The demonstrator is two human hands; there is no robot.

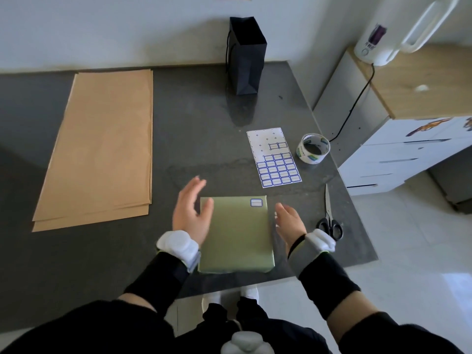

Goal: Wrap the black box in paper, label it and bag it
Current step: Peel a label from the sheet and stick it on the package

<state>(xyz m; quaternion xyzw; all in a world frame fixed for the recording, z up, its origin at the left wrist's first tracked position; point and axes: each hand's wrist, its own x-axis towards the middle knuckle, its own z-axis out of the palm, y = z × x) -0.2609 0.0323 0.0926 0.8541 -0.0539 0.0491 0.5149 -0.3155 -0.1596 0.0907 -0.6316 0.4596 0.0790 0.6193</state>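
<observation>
Table: a dark grey stone-look tabletop [204, 129] carries everything, seen from a person's head camera.
Paper stack: flat brown kraft sheets [97, 149] lie far left, well apart from the parcel.
Left hand: the left hand [191, 213] is spread wide with straight fingers at the parcel's left edge. Its thumb lies over the near-left corner, gripping nothing, and the fingertips are blurred.
Parcel: the box wrapped in olive-green paper [236, 236] lies flat at the table's near edge, between the two hands.
Bag: an upright black paper gift bag with cord handles [246, 57] stands at the far edge against the wall, its mouth open.
Label: a small white sticker with a blue border [256, 202] sits on the parcel's far-right corner. Any writing on it is too small to read.
Sticker sheet: a white sheet of blue-bordered labels [274, 157] lies beyond the parcel, its upper rows mostly peeled.
Right hand: the right hand [290, 223] is open with relaxed fingers just beside the parcel's right edge. Whether it touches cannot be told.
Tape: a roll of clear packing tape [313, 148] lies beside the sheet; green and blue print on its core is unreadable.
Scissors: black-handled steel scissors [330, 221] lie closed near the table's right edge.
Drawers: a white drawer unit [408, 154] stands right of the table.
</observation>
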